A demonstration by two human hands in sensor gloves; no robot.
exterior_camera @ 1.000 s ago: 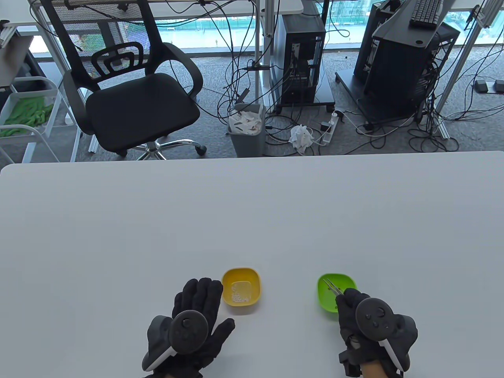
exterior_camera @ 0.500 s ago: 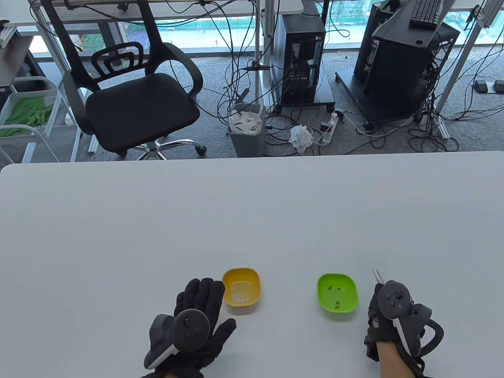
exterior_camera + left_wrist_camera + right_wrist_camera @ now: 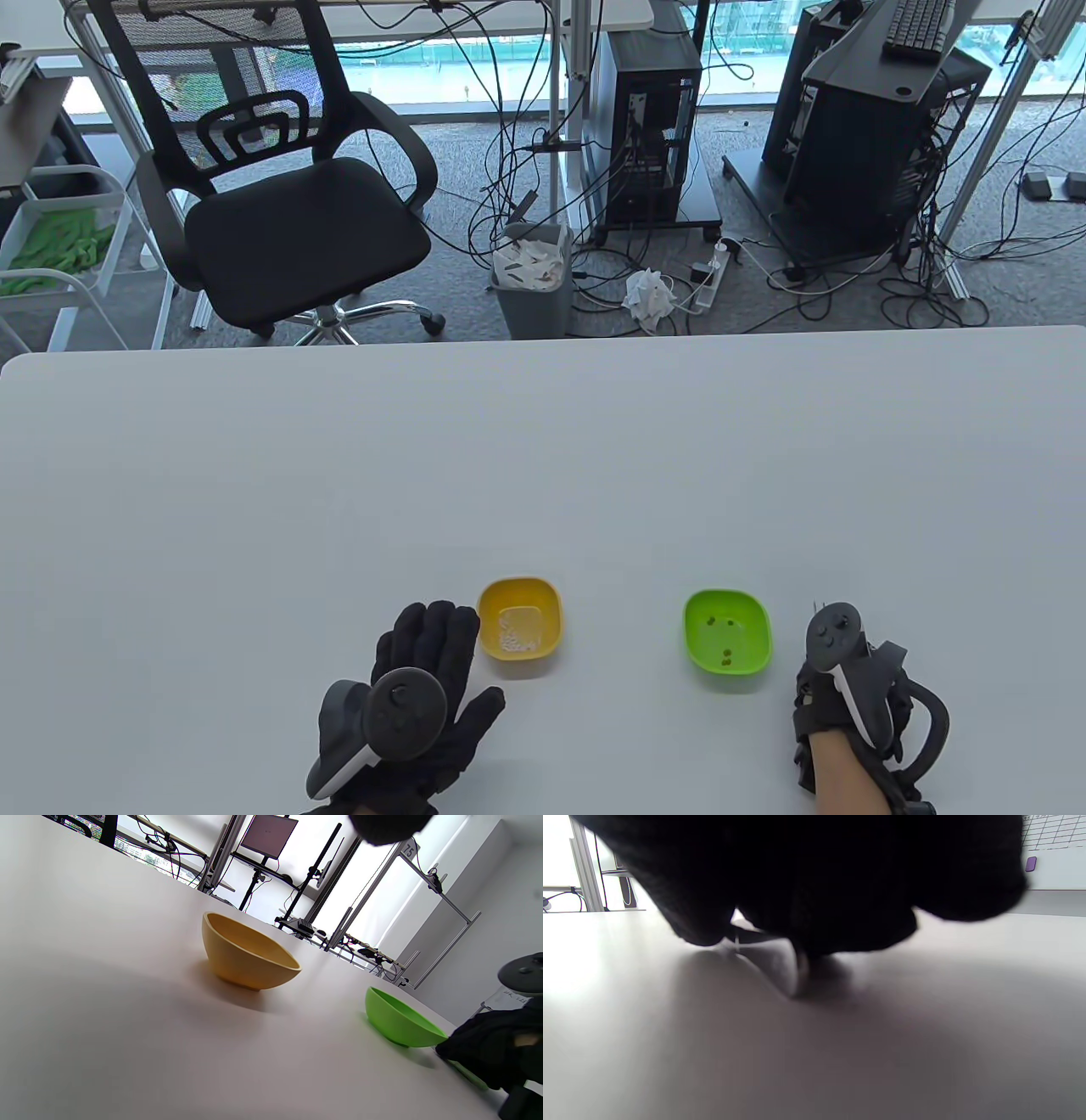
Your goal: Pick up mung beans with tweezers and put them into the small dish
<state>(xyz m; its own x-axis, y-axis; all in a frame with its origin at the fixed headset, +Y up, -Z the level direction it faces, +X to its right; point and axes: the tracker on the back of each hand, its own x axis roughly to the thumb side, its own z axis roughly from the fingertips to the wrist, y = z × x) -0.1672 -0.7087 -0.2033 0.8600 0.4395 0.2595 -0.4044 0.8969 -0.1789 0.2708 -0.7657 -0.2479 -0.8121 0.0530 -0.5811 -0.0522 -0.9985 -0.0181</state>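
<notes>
— What's in the bowls?
— The yellow bowl (image 3: 519,627) has pale bits; the green bowl (image 3: 727,643) has a few beans (image 3: 726,654).
— Your hands?
— My left hand (image 3: 420,700) lies spread flat on the surface (image 3: 543,475). My right hand (image 3: 836,692), beside the green bowl, holds the tweezers (image 3: 817,608).

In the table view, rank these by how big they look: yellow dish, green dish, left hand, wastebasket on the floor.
1. left hand, clearly largest, though nearest the camera
2. wastebasket, farther off, so its real size is unsure
3. yellow dish and green dish: look alike, no ranking
</notes>
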